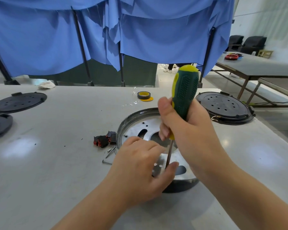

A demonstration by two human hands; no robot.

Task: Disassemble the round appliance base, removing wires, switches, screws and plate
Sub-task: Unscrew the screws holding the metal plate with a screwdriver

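The step in hand appears to be unscrewing the metal plate (140, 128) from the round appliance base (178, 185), which sits on the grey table (56, 163) directly in front of the person. The right hand (186, 128) is wrapped firmly round the green and yellow screwdriver (184, 98), held nearly upright with its shaft running down to the plate. The left hand (140, 165) rests on the base's near-left rim, thumb and fingers loosely curved close to the shaft, steadying it.

Black switches (104, 140) and loose screws (110, 154) lie just left of the base, so those look already removed. The next move likely calls for downward pressure while turning.

The screwdriver tip and the screw beneath it are hidden behind the left thumb, and the right forearm covers the base's right side.
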